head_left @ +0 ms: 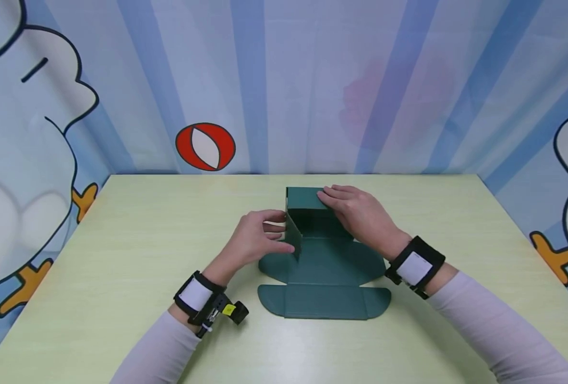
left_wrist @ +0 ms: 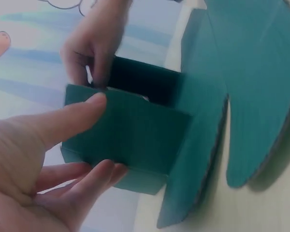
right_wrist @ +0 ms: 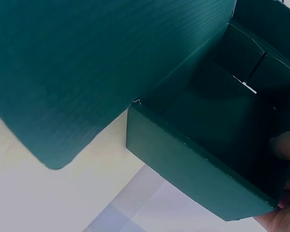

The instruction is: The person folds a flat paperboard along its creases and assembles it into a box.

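A dark green cardboard box (head_left: pixel 322 261), partly folded, lies on the table with its back part standing up as an open-fronted compartment. At its left, my left hand (head_left: pixel 257 234) holds the upright side panel (left_wrist: pixel 130 128), the thumb lying on its outer face and fingertips at its lower fold in the left wrist view. My right hand (head_left: pixel 360 216) grips the far right part of the box, fingers over the top wall. In the right wrist view its thumb (right_wrist: pixel 286 145) reaches inside the compartment and other fingers are outside, partly cut off.
The lid with its rounded flaps (head_left: pixel 270 300) lies flat toward me on the pale wooden table (head_left: pixel 159 229). Behind the table hangs a blue striped cloth (head_left: pixel 308 96) printed with cartoon figures and a red ball. Both wrists wear black straps (head_left: pixel 415 266).
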Motion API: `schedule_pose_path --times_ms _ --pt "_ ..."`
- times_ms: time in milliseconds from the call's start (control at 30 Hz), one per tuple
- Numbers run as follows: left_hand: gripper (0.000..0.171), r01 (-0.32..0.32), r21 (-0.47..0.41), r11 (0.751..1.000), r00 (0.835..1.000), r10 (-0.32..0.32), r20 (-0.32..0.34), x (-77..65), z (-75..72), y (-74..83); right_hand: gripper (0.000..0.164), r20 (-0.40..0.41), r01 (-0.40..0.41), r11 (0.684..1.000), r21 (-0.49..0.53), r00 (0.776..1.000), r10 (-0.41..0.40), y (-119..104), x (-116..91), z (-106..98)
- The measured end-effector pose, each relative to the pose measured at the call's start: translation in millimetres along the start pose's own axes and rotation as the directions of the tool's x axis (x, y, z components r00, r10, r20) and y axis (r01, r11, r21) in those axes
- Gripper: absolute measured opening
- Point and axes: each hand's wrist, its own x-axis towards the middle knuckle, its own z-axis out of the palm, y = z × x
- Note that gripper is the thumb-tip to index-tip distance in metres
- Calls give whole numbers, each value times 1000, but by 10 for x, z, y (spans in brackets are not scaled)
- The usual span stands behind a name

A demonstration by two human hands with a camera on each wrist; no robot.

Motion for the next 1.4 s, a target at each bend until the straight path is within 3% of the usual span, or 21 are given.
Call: schedule_pose_path --times_ms 167,333,433,567,733,900,1000,1167,1400 --pt "67 -19 114 993 997 27 -73 117 14 -55 42 0 5 1000 3 1000 -5 -12 -2 7" --pt "68 -31 293 956 992 66 -111 279 61 -81 42 14 5 1000 1 1000 -5 -26 2 12" --pt "63 -29 354 935 991 72 -109 363 74 -79 43 22 4 1000 -5 1000 -3 -28 6 8" --pt "52 -15 380 925 993 57 -100 427 79 -61 44 34 4 1000 -7 999 -4 -18 8 0" --pt "44 -41 403 914 991 88 -99 465 115 -55 44 35 -1 1000 -1 999 1 0 -1 -2" --pt "42 -27 482 876 984 109 -142 499 194 -38 44 33 3 1000 9 999 -4 12 -4 4" --pt "40 -14 515 857 977 121 -176 522 240 -20 44 30 6 1000 10 1000 -6 12 -7 2" --pt "27 17 525 851 960 133 -247 565 299 -33 44 28 5 1000 7 1000 -5 15 -5 -5" --pt "23 33 523 851 936 157 -315 587 345 -61 45 28 0 1000 9 1000 -1 7 -5 -13"
